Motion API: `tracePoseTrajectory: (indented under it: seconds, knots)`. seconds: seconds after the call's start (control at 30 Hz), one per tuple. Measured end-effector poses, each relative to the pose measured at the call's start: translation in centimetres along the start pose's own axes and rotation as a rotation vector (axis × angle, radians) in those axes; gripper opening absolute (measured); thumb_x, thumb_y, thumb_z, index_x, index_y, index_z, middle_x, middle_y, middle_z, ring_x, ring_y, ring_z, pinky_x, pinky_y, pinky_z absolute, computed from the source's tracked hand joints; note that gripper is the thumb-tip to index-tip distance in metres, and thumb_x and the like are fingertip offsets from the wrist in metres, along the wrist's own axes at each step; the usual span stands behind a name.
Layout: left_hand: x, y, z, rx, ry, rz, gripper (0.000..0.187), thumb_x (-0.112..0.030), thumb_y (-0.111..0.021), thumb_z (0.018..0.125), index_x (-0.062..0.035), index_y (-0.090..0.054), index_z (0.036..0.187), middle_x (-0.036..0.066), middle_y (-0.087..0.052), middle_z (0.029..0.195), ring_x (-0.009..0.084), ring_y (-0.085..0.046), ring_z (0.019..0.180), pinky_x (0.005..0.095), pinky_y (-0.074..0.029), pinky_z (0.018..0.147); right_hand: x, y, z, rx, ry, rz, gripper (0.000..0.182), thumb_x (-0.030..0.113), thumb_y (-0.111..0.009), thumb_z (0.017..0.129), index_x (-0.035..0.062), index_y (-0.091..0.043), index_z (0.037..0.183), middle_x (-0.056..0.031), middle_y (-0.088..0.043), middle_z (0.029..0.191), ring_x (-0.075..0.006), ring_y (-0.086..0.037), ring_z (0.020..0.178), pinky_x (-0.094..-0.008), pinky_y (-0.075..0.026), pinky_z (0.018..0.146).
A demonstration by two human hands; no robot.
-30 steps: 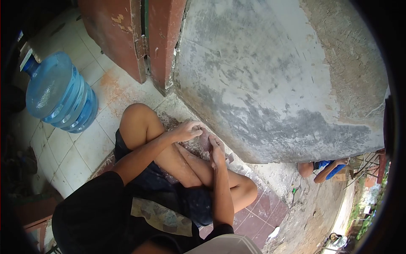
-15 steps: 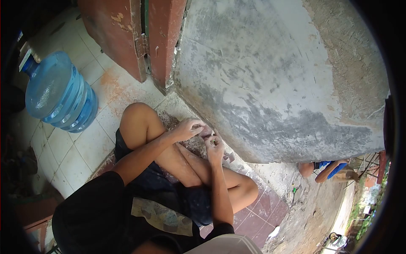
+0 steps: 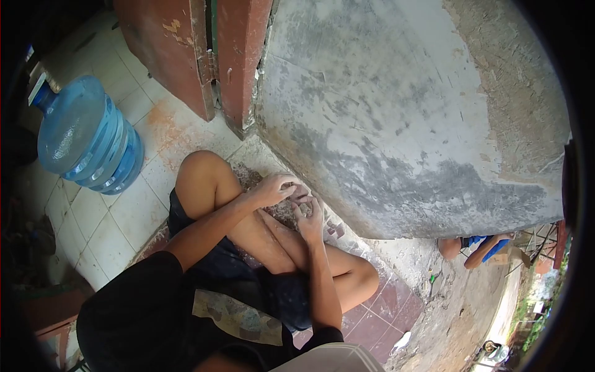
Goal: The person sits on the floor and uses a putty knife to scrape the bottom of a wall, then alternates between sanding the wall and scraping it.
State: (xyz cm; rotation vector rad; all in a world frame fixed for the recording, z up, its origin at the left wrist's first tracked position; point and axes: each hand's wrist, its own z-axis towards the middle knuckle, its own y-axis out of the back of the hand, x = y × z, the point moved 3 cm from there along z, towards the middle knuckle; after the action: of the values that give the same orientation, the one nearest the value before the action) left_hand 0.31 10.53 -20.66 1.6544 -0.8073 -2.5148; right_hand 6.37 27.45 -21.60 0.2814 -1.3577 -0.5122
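My left hand [image 3: 276,190], pale with dust, is curled with its fingertips at a small reddish-brown piece [image 3: 300,194], perhaps broken tile, and seems to hold it. Close by on the right, my right hand [image 3: 310,222] has its fingers bent in a pinch. Whatever lies between those fingertips is too small to make out. Both hands are above the dusty, crumb-covered floor [image 3: 282,212] in front of my crossed legs [image 3: 273,242]. Several more reddish-brown fragments [image 3: 335,230] lie right of my right hand, by the wall's foot.
A rough grey plastered wall [image 3: 384,124] rises just beyond my hands. Left of it stands a reddish-brown door [image 3: 167,49] with its frame. A large blue water jug [image 3: 90,136] is on white tiles. Another person's bent limbs [image 3: 474,251] show at right, past the wall.
My right hand has shifted slightly down and left, its fingertips drawing away from the reddish-brown piece. My left hand stays nearly in place. The other person's limbs moved slightly.
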Motion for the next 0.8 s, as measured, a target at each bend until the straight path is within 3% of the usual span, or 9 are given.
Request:
tracePoseTrajectory:
  seconds: [0.2, 0.3, 0.4, 0.47, 0.5, 0.57, 0.6, 0.67, 0.8]
  knots:
    - [-0.1, -0.2, -0.1, 0.004, -0.025, -0.002, 0.020, -0.010, -0.063, 0.088, -0.0002, -0.069, 0.104, 0.016, -0.070, 0.101, 0.0327, -0.065, 0.099, 0.0407, -0.051, 0.088, -1.5, 0.1, 0.5, 0.043, -0.034, 0.101, 0.008, 0.009, -0.076, 0.078, 0.0063, -0.068, 0.079, -0.0268, -0.058, 0.130, -0.0412, -0.053, 0.126, -0.0457, -0.041, 0.106]
    - [-0.1, -0.2, -0.1, 0.010, -0.047, 0.018, 0.020, -0.009, -0.063, 0.087, -0.0002, -0.069, 0.104, 0.016, -0.070, 0.100, 0.0326, -0.065, 0.098, 0.0408, -0.051, 0.088, -0.3, 0.2, 0.4, 0.104, 0.038, -0.021, 0.008, 0.008, -0.075, 0.078, 0.0057, -0.067, 0.076, -0.0268, -0.058, 0.130, -0.0406, -0.054, 0.126, -0.0453, -0.041, 0.106]
    - [-0.5, 0.0, -0.1, 0.027, -0.036, 0.012, 0.020, -0.009, -0.063, 0.087, 0.0001, -0.069, 0.104, 0.017, -0.070, 0.100, 0.0327, -0.066, 0.096, 0.0407, -0.051, 0.087, 0.3, 0.2, 0.2, 0.055, -0.083, 0.090, 0.009, 0.007, -0.073, 0.077, 0.0070, -0.068, 0.084, -0.0278, -0.057, 0.133, -0.0406, -0.051, 0.129, -0.0453, -0.040, 0.108]
    - [-0.6, -0.1, -0.1, 0.041, -0.017, -0.013, 0.020, -0.009, -0.062, 0.087, 0.0004, -0.069, 0.104, 0.017, -0.070, 0.100, 0.0328, -0.066, 0.095, 0.0407, -0.052, 0.086, -1.8, 0.1, 0.5, 0.124, 0.000, 0.046, 0.023, 0.009, -0.073, 0.079, 0.0077, -0.068, 0.102, -0.0291, -0.053, 0.137, -0.0418, -0.049, 0.131, -0.0455, -0.039, 0.109]
    - [-0.4, -0.2, -0.2, 0.043, -0.022, -0.008, 0.020, -0.008, -0.062, 0.087, 0.0007, -0.068, 0.104, 0.017, -0.070, 0.100, 0.0328, -0.067, 0.094, 0.0406, -0.052, 0.085, -1.8, 0.2, 0.3, 0.125, 0.000, 0.046, 0.023, 0.009, -0.073, 0.079, 0.0077, -0.068, 0.102, -0.0291, -0.053, 0.137, -0.0418, -0.049, 0.131, -0.0455, -0.039, 0.109]
    - [0.1, -0.3, -0.2, 0.044, -0.029, -0.002, 0.020, -0.008, -0.062, 0.087, 0.0009, -0.068, 0.104, 0.017, -0.070, 0.100, 0.0328, -0.067, 0.093, 0.0405, -0.052, 0.084, -1.7, 0.1, 0.1, 0.165, 0.033, -0.115, 0.053, 0.012, -0.073, 0.083, 0.0083, -0.056, 0.133, -0.0304, -0.048, 0.143, -0.0414, -0.051, 0.130, -0.0447, -0.041, 0.107]
    - [0.2, -0.2, -0.2, 0.008, -0.012, 0.016, 0.020, -0.008, -0.061, 0.087, 0.0012, -0.068, 0.103, 0.017, -0.070, 0.099, 0.0327, -0.067, 0.093, 0.0403, -0.052, 0.084, -1.1, 0.4, 0.0, 0.164, 0.034, -0.115, 0.053, 0.012, -0.073, 0.083, 0.0083, -0.056, 0.133, -0.0304, -0.048, 0.143, -0.0414, -0.051, 0.130, -0.0447, -0.041, 0.107]
    - [0.4, -0.2, -0.2, -0.035, 0.004, 0.033, 0.019, -0.008, -0.061, 0.087, 0.0014, -0.068, 0.102, 0.017, -0.070, 0.099, 0.0326, -0.067, 0.093, 0.0401, -0.052, 0.084, -0.4, 1.1, 0.0, 0.185, -0.177, 0.096, 0.074, 0.015, -0.071, 0.087, 0.0054, -0.035, 0.151, -0.0306, -0.042, 0.148, -0.0397, -0.051, 0.132, -0.0431, -0.044, 0.106]
    - [0.0, 0.0, -0.3, 0.035, 0.095, 0.026, 0.020, -0.010, -0.062, 0.085, -0.0005, -0.068, 0.102, 0.015, -0.069, 0.097, 0.0324, -0.066, 0.095, 0.0398, -0.052, 0.084, -1.2, 2.3, 1.1, 0.156, -0.241, 0.234, 0.082, 0.019, -0.069, 0.092, 0.0035, -0.020, 0.156, -0.0292, -0.042, 0.149, -0.0363, -0.049, 0.134, -0.0412, -0.044, 0.106]
